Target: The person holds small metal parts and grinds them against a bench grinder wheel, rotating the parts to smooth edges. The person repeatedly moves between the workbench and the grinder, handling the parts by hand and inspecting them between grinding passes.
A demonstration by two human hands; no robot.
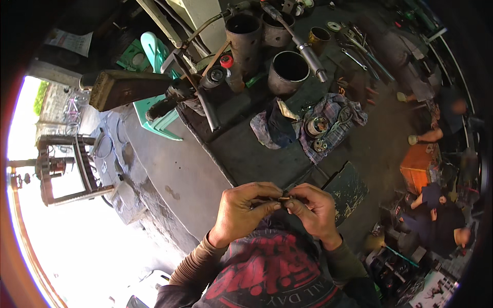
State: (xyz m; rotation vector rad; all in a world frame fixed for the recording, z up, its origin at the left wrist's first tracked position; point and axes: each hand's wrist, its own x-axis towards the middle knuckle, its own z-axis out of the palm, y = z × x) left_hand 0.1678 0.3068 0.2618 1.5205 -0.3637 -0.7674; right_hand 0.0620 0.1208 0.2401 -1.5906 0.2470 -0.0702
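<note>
My left hand (247,206) and my right hand (314,211) meet in front of my chest, above the near edge of the workbench. Between the fingertips of both is a small brass-coloured metal part (284,198); the fingers cover most of it, so its exact kind does not show. Thumbs and forefingers of both hands are pinched on it. Beyond the hands, a checked cloth (345,123) lies on the bench with a round metal part (317,126) and a smaller metal piece (320,146) on it. A crumpled rag (271,126) lies beside that cloth.
Dark metal cylinders (289,73) stand toward the back of the bench, near a red-capped bottle (233,74). A bench vise (187,95) sits at the left corner, by a green plastic chair (156,120). Wrenches (354,58) lie far right. Other people (436,220) sit at the right.
</note>
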